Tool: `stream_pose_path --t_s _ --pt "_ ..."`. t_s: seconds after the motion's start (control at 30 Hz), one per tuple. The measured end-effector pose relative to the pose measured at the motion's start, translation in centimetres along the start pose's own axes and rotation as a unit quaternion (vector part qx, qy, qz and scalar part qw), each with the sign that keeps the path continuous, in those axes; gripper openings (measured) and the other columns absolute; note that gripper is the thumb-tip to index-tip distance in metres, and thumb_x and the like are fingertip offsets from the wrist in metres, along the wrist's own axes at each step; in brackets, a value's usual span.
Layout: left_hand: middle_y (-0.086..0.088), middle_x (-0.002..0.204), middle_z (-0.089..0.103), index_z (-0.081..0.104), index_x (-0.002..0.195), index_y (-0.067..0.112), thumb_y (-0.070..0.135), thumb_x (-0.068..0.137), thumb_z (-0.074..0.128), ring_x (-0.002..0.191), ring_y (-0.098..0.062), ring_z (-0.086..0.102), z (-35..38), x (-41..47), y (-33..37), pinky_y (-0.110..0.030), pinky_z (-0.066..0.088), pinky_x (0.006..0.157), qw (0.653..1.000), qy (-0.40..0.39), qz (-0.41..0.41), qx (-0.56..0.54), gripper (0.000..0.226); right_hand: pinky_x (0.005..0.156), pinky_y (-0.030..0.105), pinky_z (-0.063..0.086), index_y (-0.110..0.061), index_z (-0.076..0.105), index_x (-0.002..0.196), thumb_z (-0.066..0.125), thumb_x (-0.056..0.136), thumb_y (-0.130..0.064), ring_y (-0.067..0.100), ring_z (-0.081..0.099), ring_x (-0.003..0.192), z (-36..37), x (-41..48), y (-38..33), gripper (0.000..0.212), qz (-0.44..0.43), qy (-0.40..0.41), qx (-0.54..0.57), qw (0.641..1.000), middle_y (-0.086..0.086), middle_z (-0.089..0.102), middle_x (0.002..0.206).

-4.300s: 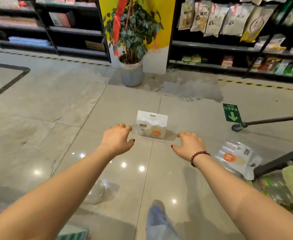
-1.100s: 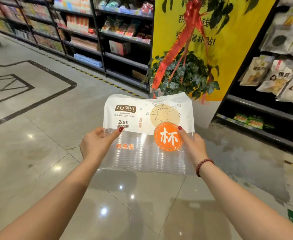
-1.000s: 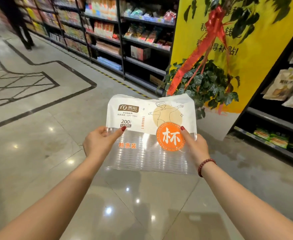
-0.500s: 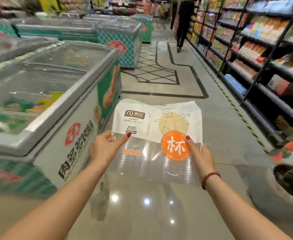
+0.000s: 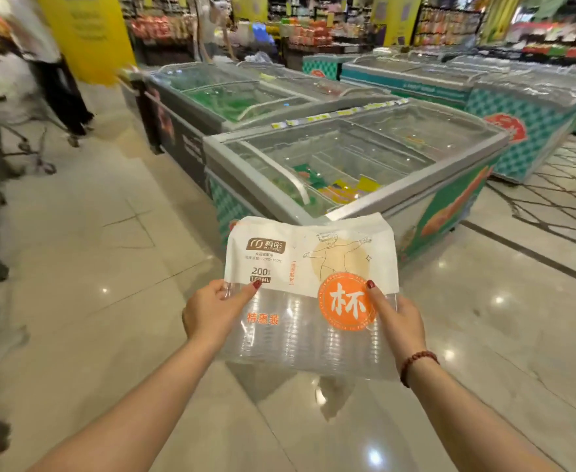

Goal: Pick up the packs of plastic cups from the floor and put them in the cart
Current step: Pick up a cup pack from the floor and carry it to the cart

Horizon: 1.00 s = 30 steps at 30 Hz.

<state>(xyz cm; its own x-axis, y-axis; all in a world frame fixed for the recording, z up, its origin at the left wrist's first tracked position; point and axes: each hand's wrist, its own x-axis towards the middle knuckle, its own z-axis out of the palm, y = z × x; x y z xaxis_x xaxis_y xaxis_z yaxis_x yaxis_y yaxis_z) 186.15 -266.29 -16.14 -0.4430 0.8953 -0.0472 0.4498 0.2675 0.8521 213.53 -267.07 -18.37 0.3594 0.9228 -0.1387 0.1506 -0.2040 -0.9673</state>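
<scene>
I hold one pack of plastic cups [image 5: 310, 294] upright in front of me, well above the floor. Its upper half is white with a brown logo and an orange round label; its lower half is clear and shows stacked cups. My left hand [image 5: 211, 311] grips the pack's left edge with the thumb on the front. My right hand [image 5: 399, 321], with a red bead bracelet at the wrist, grips the right edge the same way. At the far left edge a blurred metal frame on castors [image 5: 17, 144] may be a cart; I cannot tell.
Glass-topped chest freezers [image 5: 358, 165] stand straight ahead and run back to the right. A person in dark trousers [image 5: 62, 80] stands at the upper left beside a yellow pillar [image 5: 85, 35]. Shiny tiled floor [image 5: 92, 267] spreads to the left and below me.
The view has swung on to the left: the shelf aisle has gone, the freezers now lie ahead and to the right. The pack, lifted from the floor earlier, stays gripped in both hands.
</scene>
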Motion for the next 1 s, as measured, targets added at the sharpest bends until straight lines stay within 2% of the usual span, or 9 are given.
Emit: stream_pose_path --t_s 0.17,0.23,0.3,0.37,0.47,0.53,0.6,0.87,1.0 --pt "0.01 0.069 0.071 0.067 0.073 0.019 0.061 0.07 0.075 0.072 -0.014 0.068 -9.9 6.0 -5.7 -0.025 0.044 0.06 0.996 0.076 -0.048 -0.015 0.043 0.082 0.036 0.056 -0.017 0.068 0.107 0.066 0.07 -0.073 0.015 0.069 0.093 13.9 -0.2 -3.0 0.067 -0.024 -0.09 -0.008 0.996 -0.002 0.074 0.099" --pt "0.009 0.069 0.07 0.067 0.075 0.016 0.062 0.07 0.075 0.072 -0.018 0.067 -13.3 8.7 -7.6 -0.028 0.046 0.064 0.993 0.105 -0.062 -0.006 0.047 0.078 0.031 0.054 -0.017 0.068 0.107 0.066 0.076 -0.066 0.013 0.068 0.092 19.2 -0.2 -4.2 0.058 -0.032 -0.124 -0.005 0.992 -0.002 0.073 0.1" --pt "0.004 0.07 0.071 0.068 0.077 0.014 0.061 0.071 0.074 0.074 -0.022 0.067 -16.4 11.3 -9.5 -0.029 0.046 0.065 0.989 0.129 -0.072 0.0 0.048 0.084 0.036 0.054 -0.018 0.068 0.107 0.066 0.073 -0.07 0.015 0.068 0.095 24.3 0.1 -5.2 0.062 -0.029 -0.141 -0.012 0.99 -0.002 0.073 0.101" --pt "-0.001 0.073 0.073 0.069 0.08 0.012 0.061 0.071 0.074 0.075 -0.024 0.068 -19.0 13.8 -11.1 -0.032 0.049 0.066 0.984 0.157 -0.086 -0.01 0.05 0.088 0.038 0.054 -0.019 0.068 0.107 0.067 0.078 -0.063 0.016 0.068 0.097 29.0 0.6 -6.0 0.052 -0.032 -0.168 -0.011 0.985 -0.003 0.073 0.102" --pt "0.008 0.066 0.069 0.065 0.07 0.014 0.061 0.068 0.077 0.066 -0.019 0.065 -22.3 17.7 -13.5 -0.034 0.052 0.068 0.977 0.182 -0.107 -0.037 0.048 0.089 0.038 0.055 -0.022 0.069 0.109 0.067 0.073 -0.067 0.015 0.069 0.097 35.3 1.4 -7.5 0.058 -0.039 -0.2 -0.016 0.979 -0.005 0.074 0.102" --pt "0.011 0.054 0.053 0.046 0.057 0.014 0.059 0.069 0.077 0.056 -0.017 0.051 -24.0 20.2 -14.6 -0.03 0.038 0.057 0.971 0.2 -0.117 -0.054 0.056 0.086 0.037 0.055 -0.02 0.069 0.106 0.066 0.076 -0.065 0.016 0.069 0.095 39.2 2.5 -8.4 0.054 -0.044 -0.221 -0.022 0.974 -0.004 0.074 0.1" --pt "0.008 0.052 0.042 0.035 0.056 0.017 0.056 0.069 0.078 0.054 -0.017 0.04 -25.3 22.8 -15.4 -0.03 0.026 0.055 0.965 0.223 -0.125 -0.057 0.06 0.088 0.04 0.055 -0.02 0.068 0.104 0.065 0.076 -0.066 0.017 0.069 0.095 43.1 4.0 -9.1 0.055 -0.047 -0.242 -0.028 0.969 -0.003 0.073 0.1" --pt "0.007 0.06 0.058 0.056 0.067 0.012 0.062 0.069 0.075 0.058 -0.016 0.052 -28.8 37.0 -16.5 -0.029 0.035 0.055 0.944 0.283 -0.168 -0.032 0.053 0.092 0.045 0.052 -0.018 0.063 0.101 0.067 0.078 -0.063 0.02 0.066 0.098 58.5 13.6 -13.4 0.05 -0.048 -0.316 -0.038 0.947 0.001 0.07 0.103" --pt "0.009 0.079 0.072 0.07 0.081 0.021 0.063 0.069 0.073 0.078 -0.019 0.068 -30.3 44.6 -15.5 -0.037 0.056 0.079 0.935 0.296 -0.191 -0.042 0.044 0.097 0.048 0.049 -0.014 0.061 0.113 0.065 0.071 -0.073 0.023 0.064 0.104 65.7 18.8 -16.8 0.073 -0.049 -0.339 -0.044 0.939 0.003 0.068 0.111"
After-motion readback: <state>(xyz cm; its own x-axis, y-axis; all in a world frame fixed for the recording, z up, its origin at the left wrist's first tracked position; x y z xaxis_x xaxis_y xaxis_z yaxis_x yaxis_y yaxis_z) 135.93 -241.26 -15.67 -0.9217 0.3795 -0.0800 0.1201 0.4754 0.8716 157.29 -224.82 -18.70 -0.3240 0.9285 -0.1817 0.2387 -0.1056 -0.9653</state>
